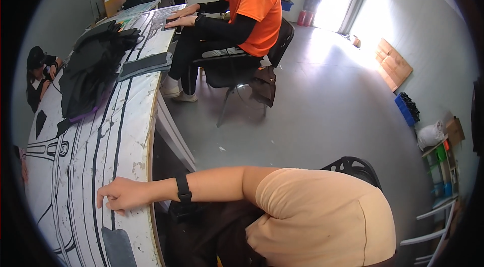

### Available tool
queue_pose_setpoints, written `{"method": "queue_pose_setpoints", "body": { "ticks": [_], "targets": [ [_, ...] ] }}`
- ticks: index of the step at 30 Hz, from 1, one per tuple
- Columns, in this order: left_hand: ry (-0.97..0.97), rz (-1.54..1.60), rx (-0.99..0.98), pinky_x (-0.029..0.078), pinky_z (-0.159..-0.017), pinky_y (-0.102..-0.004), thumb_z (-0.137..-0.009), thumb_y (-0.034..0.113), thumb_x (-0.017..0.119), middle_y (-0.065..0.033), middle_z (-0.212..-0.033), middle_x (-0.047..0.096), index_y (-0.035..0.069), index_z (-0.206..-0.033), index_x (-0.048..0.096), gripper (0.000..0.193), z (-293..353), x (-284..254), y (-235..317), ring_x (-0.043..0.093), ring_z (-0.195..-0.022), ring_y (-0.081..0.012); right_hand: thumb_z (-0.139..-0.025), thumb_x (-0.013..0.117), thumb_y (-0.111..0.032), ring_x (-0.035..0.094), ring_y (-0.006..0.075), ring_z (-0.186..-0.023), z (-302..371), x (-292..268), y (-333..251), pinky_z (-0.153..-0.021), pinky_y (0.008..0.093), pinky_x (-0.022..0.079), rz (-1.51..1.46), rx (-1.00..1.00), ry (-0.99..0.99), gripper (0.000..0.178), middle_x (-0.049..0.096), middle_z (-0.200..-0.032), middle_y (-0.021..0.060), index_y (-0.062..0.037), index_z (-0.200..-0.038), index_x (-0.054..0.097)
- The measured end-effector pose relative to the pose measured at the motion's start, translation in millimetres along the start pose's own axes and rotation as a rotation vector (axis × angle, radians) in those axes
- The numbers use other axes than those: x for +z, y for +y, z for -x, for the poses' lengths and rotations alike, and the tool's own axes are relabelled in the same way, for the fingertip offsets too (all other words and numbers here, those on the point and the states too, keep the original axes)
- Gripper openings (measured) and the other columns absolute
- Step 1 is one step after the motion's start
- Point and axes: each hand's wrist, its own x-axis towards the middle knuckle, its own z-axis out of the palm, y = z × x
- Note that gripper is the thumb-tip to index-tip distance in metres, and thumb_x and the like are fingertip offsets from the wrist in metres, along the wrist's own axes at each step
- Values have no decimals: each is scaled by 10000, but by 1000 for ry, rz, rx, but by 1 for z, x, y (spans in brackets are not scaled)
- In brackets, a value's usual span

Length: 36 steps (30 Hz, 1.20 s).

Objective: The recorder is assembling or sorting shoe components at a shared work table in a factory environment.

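Note:
My right hand (123, 196) rests at the near edge of the white work table (136, 151), below a peach sleeve and a black wristband (183, 188). Its fingers are loosely bent and apart, with nothing visible in them. Just below it on the tabletop lies a dark grey flat piece (117, 247) with a rounded end, cut off by the lower picture edge. Farther up the table are a stack of similar grey flat pieces (144, 66) and a large heap of black fabric pieces (91, 73). My left hand is out of the picture.
A person in an orange shirt (257, 10) sits on a black chair (285, 40) farther along the table, both hands on a dark piece. Another person (38, 73) is across the table. Along the right wall stand cardboard (393, 64), a blue crate (405, 109) and a shelf (443, 166).

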Motion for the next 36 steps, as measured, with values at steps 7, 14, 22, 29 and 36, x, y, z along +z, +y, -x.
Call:
{"method": "queue_pose_setpoints", "body": {
  "ticks": [7, 14, 22, 29, 36],
  "targets": [
    [-15, 16, -36, 529, -765, -465, -967, 148, 495, -268, -938, 659, -107, -1029, 610, 286, 1, 0, -8, 652, -852, -394, -896, 521, -116, 544, 138, -505, 0, -4, -6, -564, 282, 447, -86, 130, 69, 207, 618, -595, 87, -5, -930, 692],
    [-11, 29, -77, 527, -770, -466, -969, 153, 496, -269, -945, 658, -104, -1033, 610, 289, 6, -4, -15, 650, -860, -395, -821, 563, -134, 592, 203, -711, -3, 0, -1, -698, 311, 454, 11, -64, 143, 208, 677, -751, 101, -12, -822, 733],
    [44, 40, -105, 525, -777, -466, -971, 159, 496, -270, -954, 657, -102, -1037, 611, 292, 16, -19, -20, 648, -869, -396, -911, 565, -185, 552, 123, -725, -2, -7, 5, -688, 282, 435, -112, 39, 75, 218, 580, -699, 44, -63, -1062, 664],
    [74, 41, -117, 523, -782, -467, -973, 164, 497, -271, -961, 656, -99, -1041, 612, 295, 28, -30, -23, 647, -877, -397, -903, 580, -162, 538, 124, -775, 7, -11, 1, -736, 273, 457, -484, -195, 301, 843, 523, -909, 31, -204, -1563, 56],
    [112, 40, -137, 521, -788, -467, -974, 169, 497, -272, -968, 655, -97, -1045, 612, 298, 36, -40, -29, 645, -886, -398, -821, 644, -201, 261, 311, -1409, 27, -91, 1, -1145, 414, 211, 329, -286, 1214, 976, 279, -1500, 200, -135, -1581, 35]
  ]
}}
